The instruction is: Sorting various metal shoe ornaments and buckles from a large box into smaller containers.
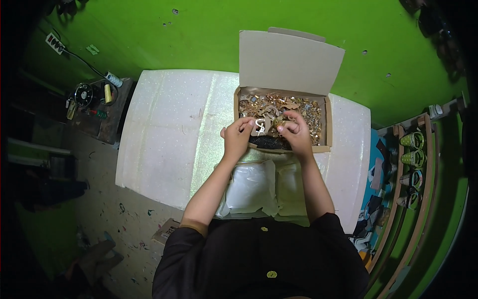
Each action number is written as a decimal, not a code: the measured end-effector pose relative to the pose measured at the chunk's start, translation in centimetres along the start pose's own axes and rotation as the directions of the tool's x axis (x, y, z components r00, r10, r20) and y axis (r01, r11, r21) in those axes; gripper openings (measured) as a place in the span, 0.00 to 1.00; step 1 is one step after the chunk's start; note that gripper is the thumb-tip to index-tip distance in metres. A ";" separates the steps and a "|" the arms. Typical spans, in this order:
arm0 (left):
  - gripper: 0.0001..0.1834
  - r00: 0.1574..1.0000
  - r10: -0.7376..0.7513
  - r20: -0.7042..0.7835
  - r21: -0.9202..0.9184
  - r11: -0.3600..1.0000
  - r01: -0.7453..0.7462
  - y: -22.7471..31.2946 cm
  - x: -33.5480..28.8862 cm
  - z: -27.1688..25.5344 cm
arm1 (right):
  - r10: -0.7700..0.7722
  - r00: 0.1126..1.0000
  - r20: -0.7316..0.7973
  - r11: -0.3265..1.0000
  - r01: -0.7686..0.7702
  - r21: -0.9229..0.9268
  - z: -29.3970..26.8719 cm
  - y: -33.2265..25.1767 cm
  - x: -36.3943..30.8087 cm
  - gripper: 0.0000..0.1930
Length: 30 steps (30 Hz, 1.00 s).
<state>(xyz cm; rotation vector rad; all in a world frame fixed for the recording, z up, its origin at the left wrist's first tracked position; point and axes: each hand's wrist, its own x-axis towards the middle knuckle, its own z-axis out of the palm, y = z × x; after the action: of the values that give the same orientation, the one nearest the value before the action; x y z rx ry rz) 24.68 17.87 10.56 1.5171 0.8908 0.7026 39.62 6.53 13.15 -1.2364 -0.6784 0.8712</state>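
Note:
Both of my hands are over a cardboard box (327,124) full of small gold-coloured metal pieces (311,110). My left hand (238,137) is closed in a pinch at the near left of the box, on the edge of a small tan card-like piece (260,127) with a white shape on it. Beside it, my right hand (297,135) pinches a shiny olive-gold piece (277,127) whose exact kind I cannot make out. The two held pieces are close together, perhaps touching. A black textured bundle (269,143) lies below them along the box's near side.
The box's lid (289,62) stands raised at the back. White plastic packets (249,189) lie before me on the pale glittery table (159,134). A small stand at left bears spools (108,93). At right is a wooden rack (420,199) with small shoes.

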 end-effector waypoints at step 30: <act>0.15 0.986 0.015 0.164 -0.033 0.999 -0.010 -3.5 -18.0 -3.5 | 0.159 0.946 -0.284 0.974 -0.102 0.204 9.1 5.1 -15.5 0.14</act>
<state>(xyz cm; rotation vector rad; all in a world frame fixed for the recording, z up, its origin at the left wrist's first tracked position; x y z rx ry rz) 11.72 4.57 8.52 1.5290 0.7426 0.5885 23.04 -1.57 10.42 -1.2201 -0.2672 0.8144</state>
